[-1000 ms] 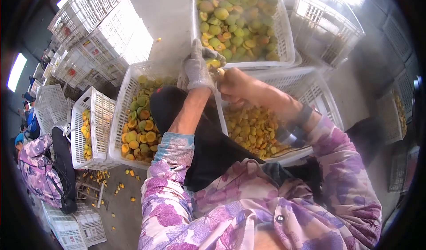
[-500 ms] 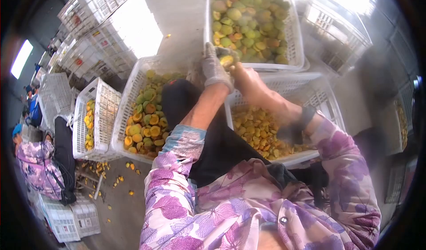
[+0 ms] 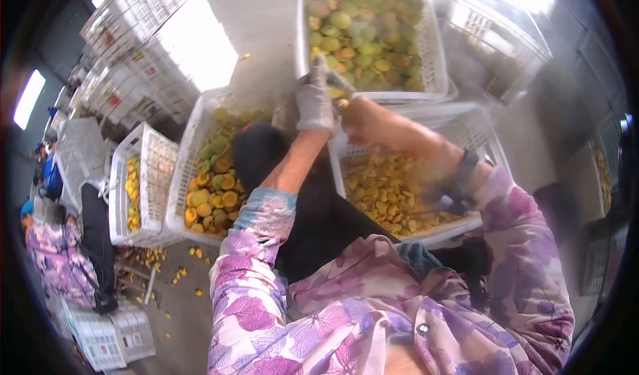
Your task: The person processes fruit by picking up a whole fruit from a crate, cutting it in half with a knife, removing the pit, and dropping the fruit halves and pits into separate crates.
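Note:
My left hand (image 3: 314, 102), in a pale glove, is raised at the near left corner of the crate of greenish fruit (image 3: 366, 32). Its thumb and fingers are bent round something I cannot make out. Close against it on the right is my right hand (image 3: 361, 121), bare and closed, with a small yellowish piece at its fingertips, too blurred to name. Below my right forearm lies a white crate (image 3: 496, 145) with many yellow-orange fruit halves (image 3: 386, 188). Left of my knee, another crate (image 3: 174, 195) holds green and orange fruit pieces (image 3: 216, 192).
Stacked white crates (image 3: 136, 49) stand at the upper left, with a narrower crate (image 3: 156, 188) of fruit below. A person in a flowered top (image 3: 60, 255) sits at the far left. Fruit pieces (image 3: 180, 275) lie on the floor. Another crate (image 3: 496, 49) stands upper right.
Both hands have shifted a little left and down. The yellow fruit half seen between them before is now mostly hidden. The view has shifted slightly.

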Action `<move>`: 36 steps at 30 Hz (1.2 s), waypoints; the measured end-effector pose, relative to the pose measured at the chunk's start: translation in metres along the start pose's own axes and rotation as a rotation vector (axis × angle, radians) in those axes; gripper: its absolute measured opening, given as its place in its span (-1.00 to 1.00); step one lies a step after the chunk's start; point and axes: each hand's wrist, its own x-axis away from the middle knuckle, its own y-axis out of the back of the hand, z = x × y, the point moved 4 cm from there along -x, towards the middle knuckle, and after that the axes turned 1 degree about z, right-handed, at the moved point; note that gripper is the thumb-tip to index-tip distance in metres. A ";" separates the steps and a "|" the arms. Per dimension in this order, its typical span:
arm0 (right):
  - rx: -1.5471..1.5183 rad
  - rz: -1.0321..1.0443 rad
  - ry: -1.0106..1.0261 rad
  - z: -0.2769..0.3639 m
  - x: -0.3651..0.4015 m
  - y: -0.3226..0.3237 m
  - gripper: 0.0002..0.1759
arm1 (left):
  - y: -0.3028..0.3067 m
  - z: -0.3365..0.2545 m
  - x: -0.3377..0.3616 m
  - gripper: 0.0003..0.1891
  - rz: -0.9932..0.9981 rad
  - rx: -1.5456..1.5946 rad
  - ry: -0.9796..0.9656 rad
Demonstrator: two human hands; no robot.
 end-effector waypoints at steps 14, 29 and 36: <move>0.390 -0.745 -0.017 0.061 0.015 0.006 -0.90 | -0.001 0.026 -0.015 -0.47 -0.096 0.004 -0.107; 0.150 -0.008 -0.002 0.000 0.164 0.023 -0.76 | 0.068 -0.001 -0.065 -0.52 -0.135 0.133 0.106; 0.179 0.060 -0.410 -0.032 0.104 0.099 -0.65 | 0.115 -0.098 -0.056 -0.25 -0.638 -1.481 -0.689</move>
